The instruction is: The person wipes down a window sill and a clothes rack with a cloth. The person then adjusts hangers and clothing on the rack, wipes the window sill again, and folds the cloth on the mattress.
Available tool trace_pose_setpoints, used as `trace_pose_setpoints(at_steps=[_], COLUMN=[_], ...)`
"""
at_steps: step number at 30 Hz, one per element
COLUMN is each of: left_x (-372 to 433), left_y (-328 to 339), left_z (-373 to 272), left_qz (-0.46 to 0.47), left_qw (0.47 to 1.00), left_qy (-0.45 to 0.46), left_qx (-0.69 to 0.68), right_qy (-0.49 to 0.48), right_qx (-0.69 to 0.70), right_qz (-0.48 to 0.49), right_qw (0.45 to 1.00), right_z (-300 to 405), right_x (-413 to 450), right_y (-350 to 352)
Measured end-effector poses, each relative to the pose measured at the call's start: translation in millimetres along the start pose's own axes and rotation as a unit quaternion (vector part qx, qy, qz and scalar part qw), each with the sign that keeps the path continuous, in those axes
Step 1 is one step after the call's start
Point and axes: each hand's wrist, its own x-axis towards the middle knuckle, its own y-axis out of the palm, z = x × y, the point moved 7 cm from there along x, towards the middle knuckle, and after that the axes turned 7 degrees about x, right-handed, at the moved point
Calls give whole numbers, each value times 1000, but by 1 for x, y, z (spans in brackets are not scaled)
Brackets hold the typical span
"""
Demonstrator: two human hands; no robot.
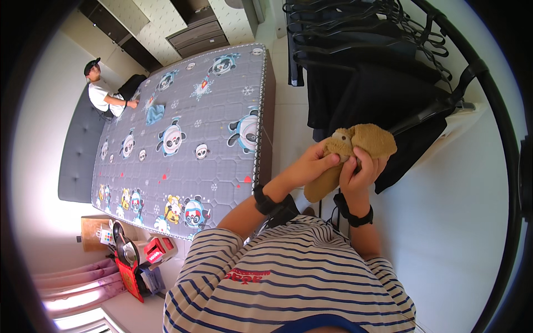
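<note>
A tan plush slipper (372, 141), or a similar fuzzy item with an eye-like button, is held up in front of the clothes rack. Its left side is gripped by my left hand (312, 164), the thumb pressed on the fuzzy surface. My right hand (361, 170) pinches it near the middle, right beside the left thumb. A smooth tan part hangs down between and below the hands. Dark bands circle both wrists. Whether the item is one piece or two pressed together, I cannot tell.
Black clothes (349, 91) hang from a black metal rack (495, 95) ahead and right. To the left lies a panda-print mattress (216, 166) with a blue cloth (155, 115). Another person (104, 93) sits at its far side. Pans and boxes (160, 249) stand at lower left.
</note>
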Motion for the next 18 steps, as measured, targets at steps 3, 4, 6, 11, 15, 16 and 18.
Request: trace_pose_setpoints(at_steps=[3,4,6,11,15,16,18], left_x=[-4,-2,-2,0,0,-1,-6], left_y=[3,4,1,-8,-13,-12,-14], left_z=[7,8,10,6,9,11,8], left_qz=[-22,-18,-47,-53,-100,-99,-135], left_qw=[999,999,998,997,991,992,980], left_qy=[33,32,26,52,83,83,131], left_qx=[-9,-10,14,-2,16,16,57], right_qy=[73,85,98,105,75,73,71], right_qx=[70,107,143,139,132,134,137], right_qz=[-2,-29,-57,28,25,19,12], right_qw=[995,990,983,984,988,988,988], right_z=[-5,-7,-7,-6,-4,-2,0], right_x=[-26,-32,-38,-46,-36,-34,-34], right_y=[0,-1,-2,2,-1,-3,-6])
